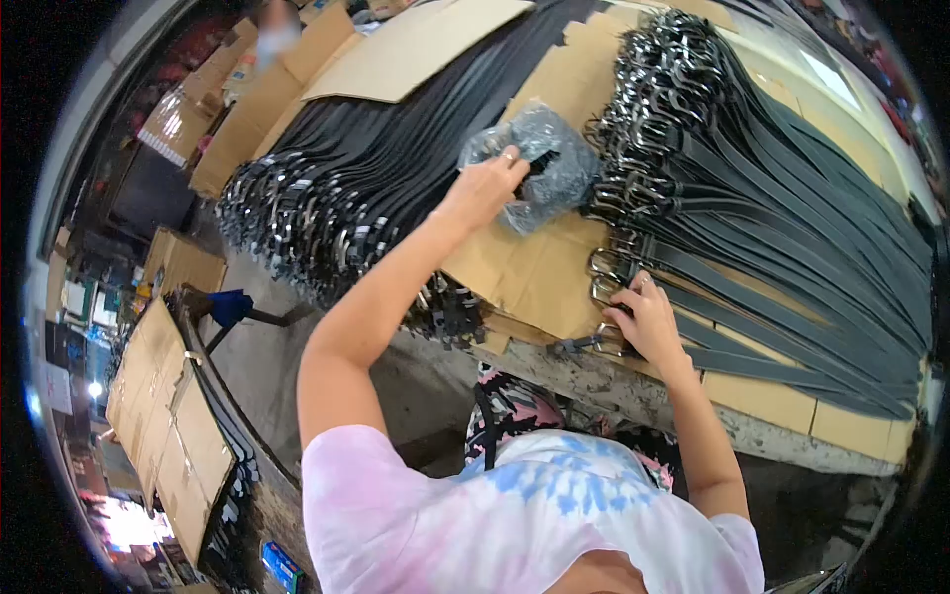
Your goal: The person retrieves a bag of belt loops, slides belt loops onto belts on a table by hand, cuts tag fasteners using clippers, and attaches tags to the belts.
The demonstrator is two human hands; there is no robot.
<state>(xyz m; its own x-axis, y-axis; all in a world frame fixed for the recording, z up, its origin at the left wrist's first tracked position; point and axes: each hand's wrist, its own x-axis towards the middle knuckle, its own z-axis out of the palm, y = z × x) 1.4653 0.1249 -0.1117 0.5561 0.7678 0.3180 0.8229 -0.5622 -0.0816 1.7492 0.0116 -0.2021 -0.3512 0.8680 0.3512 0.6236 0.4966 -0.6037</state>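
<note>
My left hand [490, 186] reaches into the mouth of a crumpled clear plastic bag [554, 188] with dark contents, its fingers bent together. The fingertips and whatever they may grip are hidden in the bag. My right hand [645, 319] is closed at the buckle end of a dark belt [747, 305], fingers on a metal buckle [606, 289]. Another buckle lies just below those fingers, near the table edge. Above the right hand, a dense stack of shiny buckles [658, 99] runs away from me, its dark straps [792, 198] fanning out to the right.
Left of the bag lies a second large pile of dark belts [396, 148], buckles hanging over the edge. A cardboard sheet [416, 49] covers its far part. Cardboard [524, 267] lines the worktable. At lower left stands another cardboard-covered surface [168, 426]. A person [277, 30] is at the far left.
</note>
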